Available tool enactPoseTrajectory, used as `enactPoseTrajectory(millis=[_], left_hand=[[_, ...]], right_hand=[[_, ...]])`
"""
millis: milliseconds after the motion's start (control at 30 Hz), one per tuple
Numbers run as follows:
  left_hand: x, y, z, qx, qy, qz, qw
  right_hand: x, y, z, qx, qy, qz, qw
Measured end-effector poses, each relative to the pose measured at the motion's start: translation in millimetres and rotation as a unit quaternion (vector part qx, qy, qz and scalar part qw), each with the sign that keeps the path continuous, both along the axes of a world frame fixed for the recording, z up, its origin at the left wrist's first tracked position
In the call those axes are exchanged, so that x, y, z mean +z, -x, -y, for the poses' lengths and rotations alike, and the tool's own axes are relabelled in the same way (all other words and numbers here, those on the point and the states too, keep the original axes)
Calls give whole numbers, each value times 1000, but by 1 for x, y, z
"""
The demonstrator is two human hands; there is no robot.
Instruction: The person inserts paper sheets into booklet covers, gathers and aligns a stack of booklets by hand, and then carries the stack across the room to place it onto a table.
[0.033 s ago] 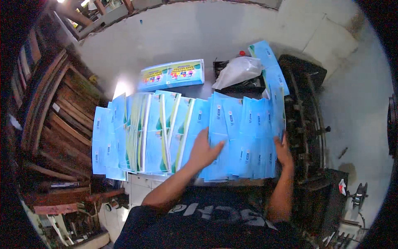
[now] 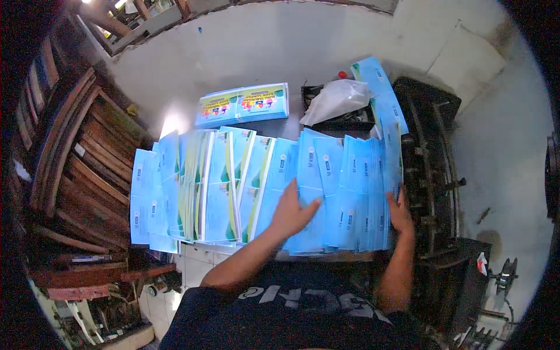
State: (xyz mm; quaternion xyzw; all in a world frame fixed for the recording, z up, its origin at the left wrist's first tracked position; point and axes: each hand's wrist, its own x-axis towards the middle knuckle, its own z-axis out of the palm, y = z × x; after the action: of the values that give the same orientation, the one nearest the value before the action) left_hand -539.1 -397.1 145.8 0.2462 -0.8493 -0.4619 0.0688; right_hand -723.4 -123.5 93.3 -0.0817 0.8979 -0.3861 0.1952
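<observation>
A long overlapping row of light-blue printed covers (image 2: 262, 192) is fanned across the table in front of me. Some show green and yellow edges. My left hand (image 2: 294, 214) lies on the covers right of the middle, fingers stretched and thumb spread away from them. At the row's right end, my right hand (image 2: 400, 213) rests against the outer edge of the tightly packed covers (image 2: 364, 198), thumb and fingers apart. Between the two hands the covers stand closely layered and slightly tilted.
Behind the row lies a neat stack of yellow-and-blue printed covers (image 2: 244, 105). Beside it, a white plastic bag (image 2: 338, 100) sits on a dark tray. More blue covers (image 2: 382, 93) reach back at the right, alongside a dark machine (image 2: 429, 169). Wooden boards (image 2: 99, 163) lean at the left.
My left hand has shifted slightly to the right, and the covers beside it have slid a little right too. My right hand has barely moved.
</observation>
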Motion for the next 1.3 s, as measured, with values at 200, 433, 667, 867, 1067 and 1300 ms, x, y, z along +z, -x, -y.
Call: enactPoseTrajectory(millis=[200, 433, 667, 867, 1067, 1300], left_hand=[[-30, 5, -22, -22, -58, -38, 997], [-24, -22, 33, 125, 88, 65, 986], [-23, -5, 0, 12, -104, 65, 992], [-46, -10, -12, 10, 8, -2, 1000], [-40, -19, -3, 61, 91, -13, 994], [-36, -19, 8, 10, 159, 80, 984]], right_hand=[[-3, 5, -7, 8, 9, -22, 1000], [-1, -3, -2, -19, 19, 17, 1000], [-4, 1, -7, -4, 11, -36, 999], [2, -2, 1, -10, 12, -15, 1000], [-15, 1, -7, -9, 48, -22, 999], [-27, 5, -12, 8, 31, -64, 997]])
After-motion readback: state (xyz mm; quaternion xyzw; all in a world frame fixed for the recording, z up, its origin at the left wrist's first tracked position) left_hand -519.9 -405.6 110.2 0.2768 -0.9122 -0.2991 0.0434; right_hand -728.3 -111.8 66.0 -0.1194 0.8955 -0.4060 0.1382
